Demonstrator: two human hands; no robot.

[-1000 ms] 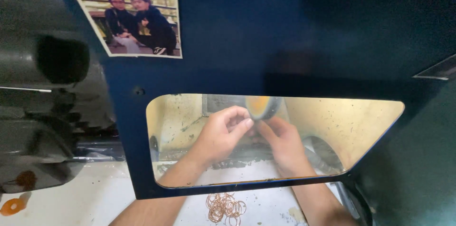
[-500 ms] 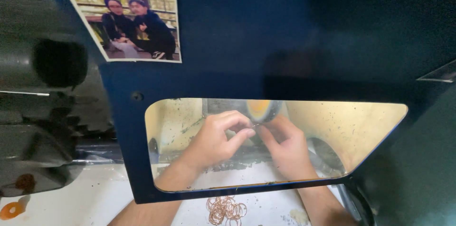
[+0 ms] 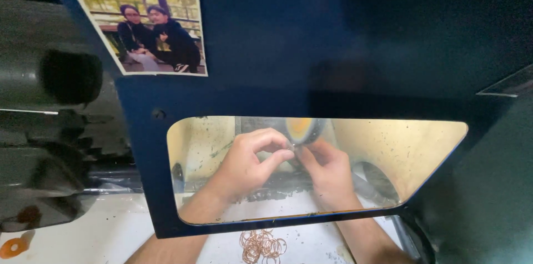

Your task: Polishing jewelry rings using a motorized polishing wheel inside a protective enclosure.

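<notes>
Both forearms are reaching forward and upward, converging toward the centre. Left hand (image 3: 244, 165) is curling, knuckles up, thumb and forefinger pinching together at the tip. Right hand (image 3: 329, 172) is sitting just beside it, fingers (image 3: 308, 156) bending inward toward the left fingertips, nearly touching. Wrists are staying straight.

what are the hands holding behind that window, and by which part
Both hands, left hand and right hand, pinch something very small between their fingertips, up against the yellowish wheel. It is too small and hidden to say what it is or where it is gripped.
</notes>
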